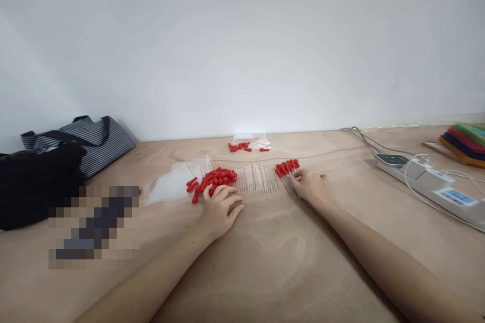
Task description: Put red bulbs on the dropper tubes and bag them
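My left hand (pixel 220 209) rests on the wooden table (pixel 273 272), fingers curled, fingertips touching a pile of small red rubber caps (pixel 214 180). My right hand (pixel 309 184) lies at a row of assembled droppers with red caps (pixel 288 167), fingers bent and pinching one dropper there. Between the hands lies a row of clear glass tubes (pixel 258 179). Clear plastic bags (pixel 178 181) lie left of the red pile. A further bag with a few red caps (pixel 246 145) sits near the wall.
A striped tote bag (pixel 91 139) and a black bag (pixel 34 181) stand at the left. A white power strip with cables (pixel 435 184) lies at the right, coloured folders (pixel 468 144) behind it. A blurred-out object (pixel 94 227) lies left of my left arm.
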